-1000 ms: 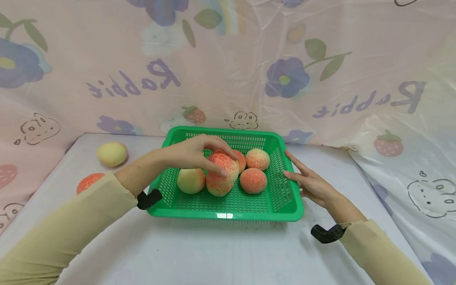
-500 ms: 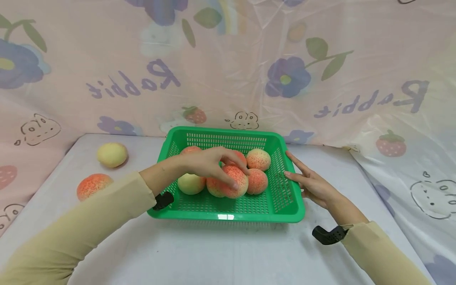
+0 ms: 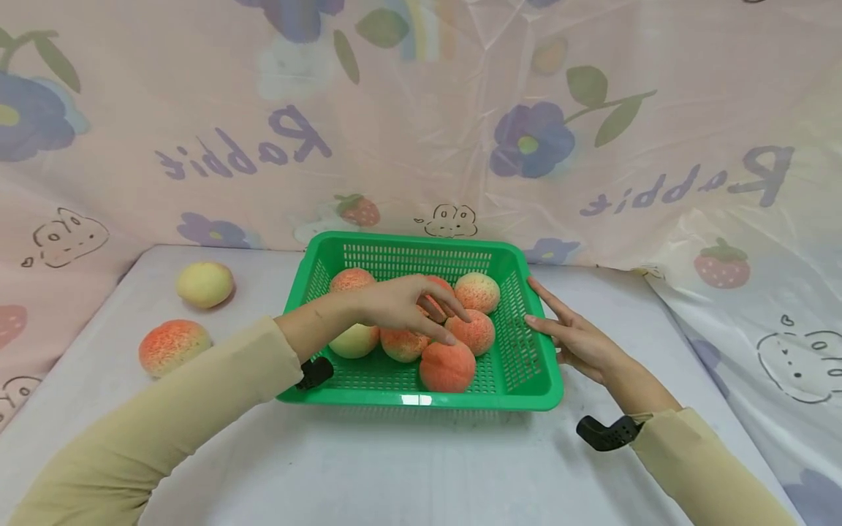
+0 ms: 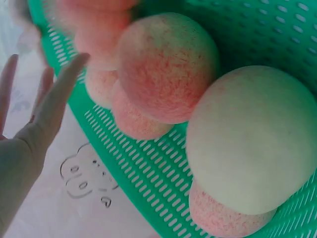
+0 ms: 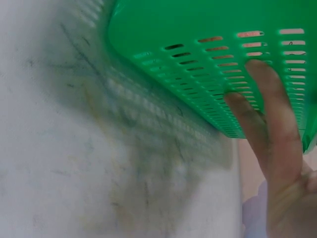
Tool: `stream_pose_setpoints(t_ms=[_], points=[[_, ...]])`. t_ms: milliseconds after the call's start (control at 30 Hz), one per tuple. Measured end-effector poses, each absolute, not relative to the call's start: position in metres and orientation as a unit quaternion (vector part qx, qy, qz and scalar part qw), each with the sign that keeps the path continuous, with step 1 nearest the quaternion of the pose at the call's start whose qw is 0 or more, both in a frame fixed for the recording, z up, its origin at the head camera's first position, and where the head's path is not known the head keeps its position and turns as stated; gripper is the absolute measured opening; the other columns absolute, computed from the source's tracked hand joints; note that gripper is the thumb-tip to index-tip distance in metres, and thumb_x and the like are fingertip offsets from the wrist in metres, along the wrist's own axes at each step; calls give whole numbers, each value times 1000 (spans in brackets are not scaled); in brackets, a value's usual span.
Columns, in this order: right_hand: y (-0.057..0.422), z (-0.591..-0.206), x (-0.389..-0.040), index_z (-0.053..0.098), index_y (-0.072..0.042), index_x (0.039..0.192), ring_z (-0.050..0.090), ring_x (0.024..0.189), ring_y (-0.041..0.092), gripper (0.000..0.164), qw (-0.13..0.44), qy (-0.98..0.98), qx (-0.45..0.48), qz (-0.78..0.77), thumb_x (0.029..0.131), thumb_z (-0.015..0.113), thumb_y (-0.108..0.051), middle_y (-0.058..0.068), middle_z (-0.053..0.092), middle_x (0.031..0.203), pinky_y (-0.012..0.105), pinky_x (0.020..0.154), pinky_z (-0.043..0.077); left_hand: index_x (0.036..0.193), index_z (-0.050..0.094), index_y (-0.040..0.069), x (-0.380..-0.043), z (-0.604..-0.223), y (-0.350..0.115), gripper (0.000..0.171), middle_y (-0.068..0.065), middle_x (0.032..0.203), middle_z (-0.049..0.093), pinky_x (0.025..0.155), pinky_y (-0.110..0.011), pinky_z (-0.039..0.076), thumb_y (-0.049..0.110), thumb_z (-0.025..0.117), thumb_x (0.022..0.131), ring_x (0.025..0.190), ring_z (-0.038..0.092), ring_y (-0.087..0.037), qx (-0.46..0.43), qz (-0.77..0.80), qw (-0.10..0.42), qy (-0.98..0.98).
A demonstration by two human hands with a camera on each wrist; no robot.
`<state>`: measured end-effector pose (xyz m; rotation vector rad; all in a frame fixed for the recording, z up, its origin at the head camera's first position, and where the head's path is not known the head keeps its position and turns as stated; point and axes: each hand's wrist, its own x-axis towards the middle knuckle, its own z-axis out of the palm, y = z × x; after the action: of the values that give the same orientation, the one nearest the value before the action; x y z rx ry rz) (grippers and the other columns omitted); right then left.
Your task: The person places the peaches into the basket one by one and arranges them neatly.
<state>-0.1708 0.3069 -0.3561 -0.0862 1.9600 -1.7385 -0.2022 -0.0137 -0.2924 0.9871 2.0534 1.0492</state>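
My left hand (image 3: 403, 301) hovers over the green plastic basket (image 3: 368, 399), fingers spread and holding nothing. Just beyond its fingertips an orange-red peach (image 3: 447, 367) lies near the basket's front wall. In the left wrist view the fingers of my left hand (image 4: 37, 119) stand apart from a pale peach (image 4: 252, 141) and a red-speckled peach (image 4: 168, 67). Several more peaches lie in the basket, partly hidden by the hand. At the basket's right side, my right hand (image 3: 582, 340) touches rim and wall with rather straight fingers; the right wrist view has two fingertips against the slotted outer wall (image 5: 208, 64).
On the table (image 3: 368, 467), left of the basket, lie a yellow peach (image 3: 205, 285) and a red-and-yellow peach (image 3: 174, 347). A printed cloth (image 3: 421, 109) hangs behind and along the sides. Each wrist wears a black camera mount (image 3: 608, 433).
My left hand has carried a peach rightward and toward the basket's front, then let go of it. A peach at the back left is now uncovered. My right hand has stayed at the rim.
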Motion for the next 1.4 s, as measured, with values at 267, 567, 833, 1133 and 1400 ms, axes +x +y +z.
stream_pose_setpoints(t_ms=[267, 567, 833, 1133, 1400], points=[[308, -354, -171, 2, -47, 151, 70, 93, 20, 73, 257, 719, -35, -645, 102, 49, -23, 5, 57, 124, 45, 78, 57, 118, 67, 22, -205, -280, -24, 35, -1, 129, 60, 94, -36, 51, 24, 75, 84, 127, 50, -24, 335, 444, 319, 767], [307, -356, -172, 2, -48, 151, 70, 93, 21, 73, 255, 723, -30, -641, 101, 50, -24, 5, 54, 126, 45, 79, 57, 119, 67, 21, -203, -273, -40, 34, 5, 128, 58, 92, -43, 52, 24, 73, 86, 123, 53, -22, 323, 489, 305, 751], [308, -355, -171, 1, -48, 151, 70, 92, 21, 74, 254, 724, -30, -640, 101, 50, -24, 4, 56, 124, 45, 78, 57, 126, 61, 21, -200, -262, -73, 39, 3, 135, 55, 92, -38, 53, 24, 71, 89, 112, 63, -20, 281, 524, 272, 756], [307, -355, -170, 1, -47, 151, 71, 91, 20, 74, 257, 718, -30, -646, 101, 50, -23, 2, 58, 122, 44, 77, 57, 131, 57, 22, -196, -261, -110, 42, 3, 138, 52, 108, -48, 38, 29, 67, 91, 123, 54, -18, 254, 522, 222, 784], [306, -356, -170, -1, -45, 152, 71, 90, 21, 75, 257, 718, -35, -646, 101, 50, -23, 4, 58, 123, 45, 76, 57, 134, 55, 22, -192, -261, -146, 42, 5, 140, 50, 109, -47, 32, 24, 64, 93, 126, 51, -18, 226, 538, 188, 790]])
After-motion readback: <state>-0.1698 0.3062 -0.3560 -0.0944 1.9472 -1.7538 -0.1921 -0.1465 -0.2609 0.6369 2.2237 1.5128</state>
